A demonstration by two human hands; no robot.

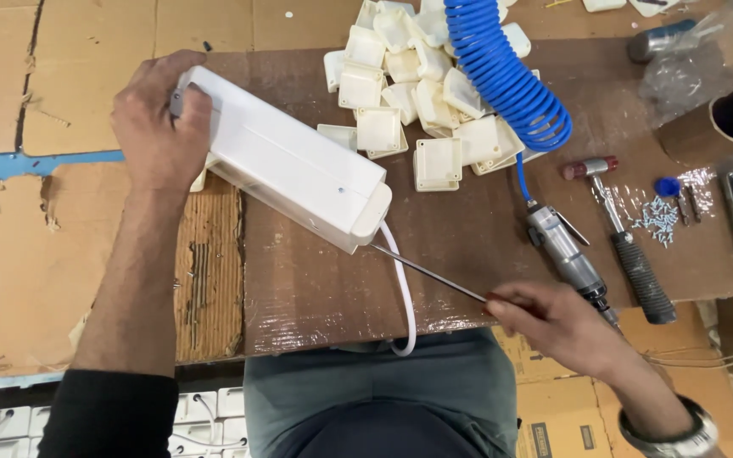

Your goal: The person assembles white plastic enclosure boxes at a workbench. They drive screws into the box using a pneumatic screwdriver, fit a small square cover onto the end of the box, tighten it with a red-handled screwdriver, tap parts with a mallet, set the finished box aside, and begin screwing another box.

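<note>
Two hands work on one long white plastic housing point(286, 165), which lies slanted across the upper middle of the frame, running from the upper left down toward the centre. It is a smooth, boxy casing with rounded edges, a faint seam along its length, a small dark dot near its lower end and a paler cap there. A white cable point(402, 293) leaves that lower end and loops down toward the person's lap. The left hand point(159, 127) is clamped over the housing's upper end, fingers wrapped round it. The right hand point(557, 322), lower right of centre, is closed on a screwdriver point(430, 271) whose thin metal shaft slants up to the housing's lower end, its tip touching there. Just right of centre lie an air tool point(566, 254) on a blue coiled hose point(506, 72), a hammer point(625, 237) and a heap of small white square covers point(409, 93)
</note>
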